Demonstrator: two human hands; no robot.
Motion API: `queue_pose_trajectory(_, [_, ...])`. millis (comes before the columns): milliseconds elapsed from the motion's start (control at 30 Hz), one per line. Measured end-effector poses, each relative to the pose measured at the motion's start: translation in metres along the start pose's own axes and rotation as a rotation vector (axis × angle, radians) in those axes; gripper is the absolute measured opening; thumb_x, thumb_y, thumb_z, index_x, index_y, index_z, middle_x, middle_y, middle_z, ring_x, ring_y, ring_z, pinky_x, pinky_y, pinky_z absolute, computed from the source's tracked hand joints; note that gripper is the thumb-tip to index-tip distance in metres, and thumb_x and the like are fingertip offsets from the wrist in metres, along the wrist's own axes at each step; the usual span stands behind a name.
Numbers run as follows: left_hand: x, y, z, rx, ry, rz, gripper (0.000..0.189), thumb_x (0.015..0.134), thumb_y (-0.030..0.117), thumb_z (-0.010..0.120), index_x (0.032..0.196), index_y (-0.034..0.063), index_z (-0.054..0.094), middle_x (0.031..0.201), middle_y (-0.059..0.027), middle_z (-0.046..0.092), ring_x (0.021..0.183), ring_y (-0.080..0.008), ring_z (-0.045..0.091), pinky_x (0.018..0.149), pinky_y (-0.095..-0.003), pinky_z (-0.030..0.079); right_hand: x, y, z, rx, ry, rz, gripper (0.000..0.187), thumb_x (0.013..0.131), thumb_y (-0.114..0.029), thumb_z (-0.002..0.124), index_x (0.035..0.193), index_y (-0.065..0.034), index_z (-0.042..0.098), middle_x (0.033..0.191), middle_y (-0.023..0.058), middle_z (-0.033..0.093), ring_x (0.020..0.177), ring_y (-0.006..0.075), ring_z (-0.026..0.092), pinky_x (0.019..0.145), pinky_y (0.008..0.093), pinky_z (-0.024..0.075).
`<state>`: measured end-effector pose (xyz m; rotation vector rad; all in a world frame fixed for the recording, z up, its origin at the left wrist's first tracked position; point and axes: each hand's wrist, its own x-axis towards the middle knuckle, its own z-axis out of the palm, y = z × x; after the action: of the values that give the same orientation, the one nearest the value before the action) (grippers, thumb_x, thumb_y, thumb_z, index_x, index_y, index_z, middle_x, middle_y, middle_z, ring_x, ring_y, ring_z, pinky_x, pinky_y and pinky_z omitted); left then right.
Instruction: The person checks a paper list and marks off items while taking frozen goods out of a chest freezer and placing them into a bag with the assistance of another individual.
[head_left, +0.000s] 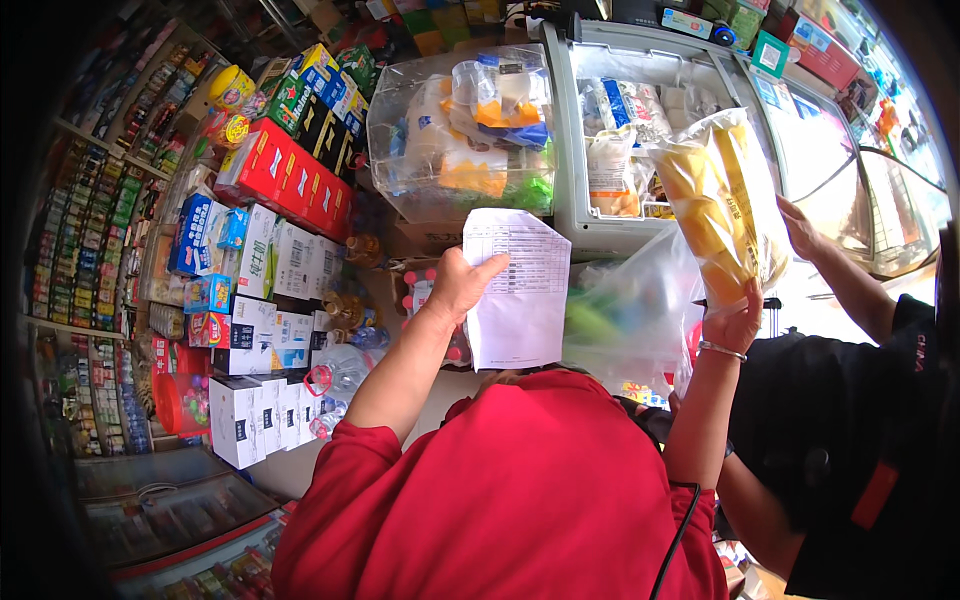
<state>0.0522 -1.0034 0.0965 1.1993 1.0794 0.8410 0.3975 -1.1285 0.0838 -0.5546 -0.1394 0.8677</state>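
My left hand (469, 281) grips a printed paper sheet (521, 322), its thumb lying across the table of writing. In my right hand (731, 324), which wears a bracelet, is the lower end of a clear plastic bag of yellow food pieces (709, 202). The bag is raised upright in front of the open chest freezer (600, 232). Beside the bag's right side is another person's hand (801, 231); whether it touches the bag I cannot tell. A large translucent plastic bag (634, 300) with blurred green contents hangs between the paper and my right forearm.
A person in black (817, 450) stands close on my right. A clear bin (390, 169) with packaged goods adjoins the freezer. To the left are red cartons (289, 176), stacked white milk cartons (274, 330), a large clear bottle (345, 367) and packed shelves (82, 232). A black cable (679, 536) crosses my right sleeve.
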Motion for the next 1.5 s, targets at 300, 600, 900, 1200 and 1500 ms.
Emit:
queue_pose_trajectory(300, [0.002,0.004,0.004,0.027,0.019,0.039,0.024,0.079,0.01,0.065,0.098,-0.0052,0.064,0.09,-0.0061,0.066,0.079,-0.0107,0.06,0.07,-0.026,0.048,0.007,0.001,-0.016,0.027,0.023,0.026,0.059,0.081,-0.014,0.059,0.134,-0.0026,0.034,0.129,0.0143,0.047,0.12,0.0303,0.045,0.102,0.0454,0.0353])
queue_pose_trajectory(600, [0.006,0.006,0.006,0.022,0.031,0.03,0.024,0.079,0.011,0.065,0.098,-0.0044,0.065,0.09,-0.0066,0.066,0.079,-0.0115,0.061,0.07,-0.0264,0.049,0.019,0.002,-0.03,0.003,0.011,0.026,0.055,0.082,-0.017,0.06,0.13,0.0004,0.039,0.126,0.0122,0.05,0.116,0.0259,0.048,0.101,0.0401,0.0355])
queue_pose_trajectory(900, [0.008,0.007,0.005,0.042,0.022,0.004,0.024,0.081,0.008,0.064,0.101,-0.0045,0.063,0.094,-0.008,0.065,0.083,-0.0125,0.061,0.073,-0.0269,0.049,0.018,0.009,-0.021,0.052,0.038,0.085,0.054,0.083,-0.015,0.058,0.131,-0.0005,0.038,0.127,0.0138,0.049,0.118,0.028,0.047,0.101,0.0426,0.0367])
queue_pose_trajectory(1200, [0.008,0.006,-0.004,0.036,0.046,0.011,0.025,0.081,0.008,0.064,0.102,-0.0041,0.063,0.095,-0.0072,0.065,0.084,-0.0122,0.06,0.074,-0.0265,0.048,0.024,0.024,-0.011,-0.031,0.052,0.11,0.055,0.08,-0.016,0.063,0.128,-0.0007,0.041,0.122,0.012,0.053,0.114,0.0249,0.05,0.1,0.0394,0.0378])
queue_pose_trajectory(1500, [0.004,0.006,-0.01,0.01,0.048,0.002,0.025,0.081,0.009,0.064,0.102,-0.0035,0.063,0.096,-0.0069,0.065,0.084,-0.0115,0.06,0.074,-0.0261,0.048,0.028,0.033,-0.005,-0.119,-0.003,0.103,0.056,0.079,-0.021,0.064,0.127,-0.0025,0.042,0.123,0.0118,0.052,0.114,0.0245,0.051,0.098,0.0375,0.0394])
